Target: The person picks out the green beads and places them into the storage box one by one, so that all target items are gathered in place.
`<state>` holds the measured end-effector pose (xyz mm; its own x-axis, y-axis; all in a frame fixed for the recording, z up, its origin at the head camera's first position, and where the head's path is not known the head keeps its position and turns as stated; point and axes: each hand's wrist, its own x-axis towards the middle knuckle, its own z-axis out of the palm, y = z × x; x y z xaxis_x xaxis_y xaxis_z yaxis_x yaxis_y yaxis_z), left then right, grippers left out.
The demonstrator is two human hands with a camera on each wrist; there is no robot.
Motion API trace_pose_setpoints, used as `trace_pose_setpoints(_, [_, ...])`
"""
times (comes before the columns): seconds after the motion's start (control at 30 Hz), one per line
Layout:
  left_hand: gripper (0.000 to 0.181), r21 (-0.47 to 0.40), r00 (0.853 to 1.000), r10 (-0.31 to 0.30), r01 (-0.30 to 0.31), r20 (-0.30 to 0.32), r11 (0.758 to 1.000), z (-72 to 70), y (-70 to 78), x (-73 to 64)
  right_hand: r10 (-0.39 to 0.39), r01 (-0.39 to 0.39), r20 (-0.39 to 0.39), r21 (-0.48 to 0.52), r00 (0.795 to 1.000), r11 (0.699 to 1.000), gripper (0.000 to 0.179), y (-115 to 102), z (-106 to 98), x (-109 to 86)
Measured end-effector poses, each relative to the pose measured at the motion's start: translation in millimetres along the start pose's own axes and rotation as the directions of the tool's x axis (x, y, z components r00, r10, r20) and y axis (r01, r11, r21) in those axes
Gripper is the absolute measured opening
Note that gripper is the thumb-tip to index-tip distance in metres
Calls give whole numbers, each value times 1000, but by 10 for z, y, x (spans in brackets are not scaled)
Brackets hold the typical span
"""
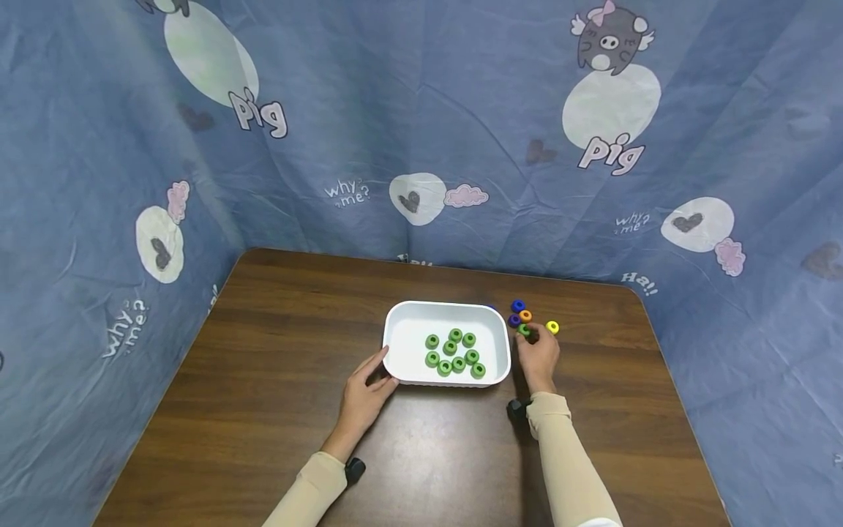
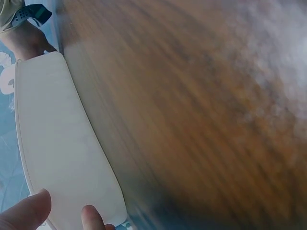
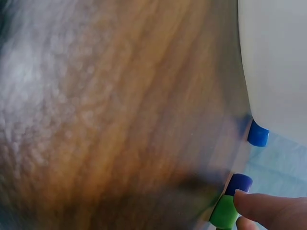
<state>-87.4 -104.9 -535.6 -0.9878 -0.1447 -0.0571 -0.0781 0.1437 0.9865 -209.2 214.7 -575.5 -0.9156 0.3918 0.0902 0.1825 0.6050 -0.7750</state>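
A white plastic bin (image 1: 448,380) stands on the table, with several green rings (image 1: 450,348) on its floor. At its near left corner, my left hand (image 1: 364,399) holds the bin, one digit up by the rim and the thumb low on the near side. Just right of the bin, my right hand (image 1: 538,359) pinches a green ring (image 3: 223,212) between thumb and fingers, close over the tabletop. A dark blue ring (image 3: 239,184) sits right against that green one. An orange ring (image 1: 525,316) is just beyond the fingertips, and a yellow ring (image 1: 552,327) lies to their right.
A bright blue ring (image 1: 518,305) lies behind the orange one. Another blue ring (image 3: 258,134) is by the bin's right end, mostly hidden from the head view. The brown wooden table (image 1: 283,329) ends against a blue printed cloth (image 1: 369,132) at the back and sides.
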Motion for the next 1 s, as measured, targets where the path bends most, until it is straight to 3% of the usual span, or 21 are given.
trace_pose_setpoints(0.47, [59, -17, 1000, 3, -3, 1, 1000, 10, 30, -1, 3, -3, -2, -12, 1000, 1000, 25, -3, -18, -17])
trace_pose_setpoints(0.8, [62, -6, 1000, 23, -23, -21, 1000, 33, -304, 86, -9, 10, 9, -29, 1000, 1000, 21, 61, -12, -105])
trace_pose_setpoints(1.0, [62, -8, 999, 32, -32, -19, 999, 26, -332, 91, -29, 30, 10, -31, 1000, 999, 19, 71, -19, -143])
